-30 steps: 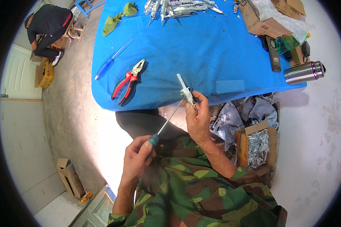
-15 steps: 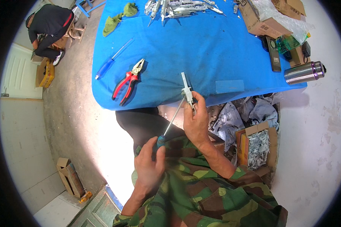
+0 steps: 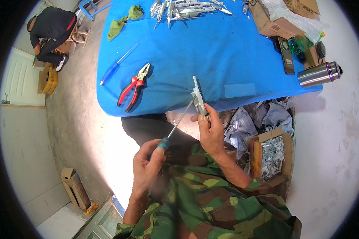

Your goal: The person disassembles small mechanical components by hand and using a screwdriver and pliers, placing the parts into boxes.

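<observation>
My left hand [image 3: 146, 164] is closed round the blue handle of a screwdriver [image 3: 180, 120], its shaft slanting up and to the right. The screwdriver's tip meets the side of a slim grey-white part [image 3: 198, 98] with a long narrow end pointing away from me. My right hand [image 3: 211, 134] pinches the near end of this part between thumb and fingers, just over the table's front edge. Red-and-black pliers [image 3: 135, 87] lie on the blue-covered table to the left, jaws apart. Beside them rests another blue-handled screwdriver [image 3: 111, 73].
Several similar slim parts are heaped [image 3: 187, 12] at the table's far side, near a green cloth [image 3: 116, 28]. A steel flask [image 3: 319, 75], phone [image 3: 285, 55] and cardboard box [image 3: 273, 26] stand right. Below is a box of scraps [image 3: 272, 157]. Another person [image 3: 54, 28] sits far left.
My left hand has shifted slightly left and up with the screwdriver. The slim part has turned in my right hand, and that hand has moved a little right.
</observation>
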Action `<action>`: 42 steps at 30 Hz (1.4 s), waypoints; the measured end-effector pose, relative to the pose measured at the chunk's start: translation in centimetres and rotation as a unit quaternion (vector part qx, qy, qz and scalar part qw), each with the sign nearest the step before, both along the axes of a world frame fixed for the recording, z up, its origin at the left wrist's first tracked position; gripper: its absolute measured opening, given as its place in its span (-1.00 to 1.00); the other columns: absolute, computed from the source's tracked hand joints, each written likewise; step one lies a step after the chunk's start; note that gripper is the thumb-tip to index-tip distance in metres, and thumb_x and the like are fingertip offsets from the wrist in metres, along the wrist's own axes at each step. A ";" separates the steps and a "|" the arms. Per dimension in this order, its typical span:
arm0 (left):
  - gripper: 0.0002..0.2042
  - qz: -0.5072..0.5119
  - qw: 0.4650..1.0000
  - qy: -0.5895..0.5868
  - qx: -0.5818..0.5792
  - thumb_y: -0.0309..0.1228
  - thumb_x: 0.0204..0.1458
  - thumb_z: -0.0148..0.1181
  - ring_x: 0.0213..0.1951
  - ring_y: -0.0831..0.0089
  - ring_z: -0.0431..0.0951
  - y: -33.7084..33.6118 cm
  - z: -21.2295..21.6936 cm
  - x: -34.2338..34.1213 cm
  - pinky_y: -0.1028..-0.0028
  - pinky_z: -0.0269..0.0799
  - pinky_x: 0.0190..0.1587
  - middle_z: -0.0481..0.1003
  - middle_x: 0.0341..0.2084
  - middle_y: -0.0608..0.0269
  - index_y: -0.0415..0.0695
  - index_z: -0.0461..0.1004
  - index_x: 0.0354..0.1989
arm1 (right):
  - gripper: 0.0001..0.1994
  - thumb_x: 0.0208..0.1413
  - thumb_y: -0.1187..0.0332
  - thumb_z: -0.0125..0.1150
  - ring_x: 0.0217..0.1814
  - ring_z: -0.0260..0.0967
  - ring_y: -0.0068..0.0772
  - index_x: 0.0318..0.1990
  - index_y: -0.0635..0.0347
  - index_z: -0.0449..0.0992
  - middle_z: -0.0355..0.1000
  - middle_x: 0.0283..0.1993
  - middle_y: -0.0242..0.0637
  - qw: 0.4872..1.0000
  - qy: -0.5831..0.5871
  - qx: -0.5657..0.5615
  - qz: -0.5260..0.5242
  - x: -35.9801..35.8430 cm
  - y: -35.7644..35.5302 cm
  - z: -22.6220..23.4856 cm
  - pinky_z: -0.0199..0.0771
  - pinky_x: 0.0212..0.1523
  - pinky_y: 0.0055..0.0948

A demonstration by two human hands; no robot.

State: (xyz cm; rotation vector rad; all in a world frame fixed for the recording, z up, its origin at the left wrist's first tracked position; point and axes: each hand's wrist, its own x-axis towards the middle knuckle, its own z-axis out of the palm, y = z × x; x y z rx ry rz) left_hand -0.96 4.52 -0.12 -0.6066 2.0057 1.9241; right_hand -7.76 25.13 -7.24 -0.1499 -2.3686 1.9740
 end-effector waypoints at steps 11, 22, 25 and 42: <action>-0.70 -0.007 0.998 0.028 -0.054 -0.31 0.38 0.17 -0.37 0.66 0.48 0.9 0.0 -0.5 0.60 0.41 -0.29 0.56 -0.38 0.35 -0.30 0.53 0.10 | -0.67 0.42 0.34 0.09 -0.55 0.15 -0.79 0.17 0.41 0.46 0.55 -0.26 -0.35 0.928 -0.165 -0.335 -0.009 -0.8 -0.2 0.0 0.12 -0.56 -0.66; -0.70 -0.009 0.994 0.067 -0.083 -0.33 0.37 0.17 -0.33 0.65 0.47 1.6 -0.7 0.0 0.60 0.36 -0.28 0.53 -0.36 0.34 -0.29 0.51 0.11 | -0.67 0.33 0.18 0.31 -0.43 0.26 -0.76 -0.09 0.35 0.58 0.48 -0.38 -0.44 0.958 -0.165 -0.236 -0.008 -2.7 -1.6 -0.6 0.22 -0.44 -0.61; -0.71 -0.020 0.991 0.068 -0.116 -0.36 0.37 0.16 -0.31 0.63 0.49 2.0 -0.1 -0.2 0.59 0.40 -0.25 0.54 -0.34 0.33 -0.32 0.50 0.11 | -0.68 0.34 0.18 0.26 -0.41 0.27 -0.72 -0.12 0.35 0.59 0.48 -0.38 -0.44 0.972 -0.151 -0.180 -0.006 -2.6 -1.2 -1.2 0.24 -0.41 -0.58; -0.72 0.016 0.989 0.069 -0.132 -0.36 0.39 0.16 -0.30 0.66 0.46 1.8 -0.3 -0.7 0.62 0.38 -0.25 0.53 -0.29 0.36 -0.28 0.52 0.12 | -0.72 0.45 0.24 0.09 -0.51 0.11 -0.73 0.01 0.31 0.53 0.28 -0.44 -0.57 0.969 -0.107 -0.208 0.083 0.1 -1.1 -1.3 0.11 -0.50 -0.61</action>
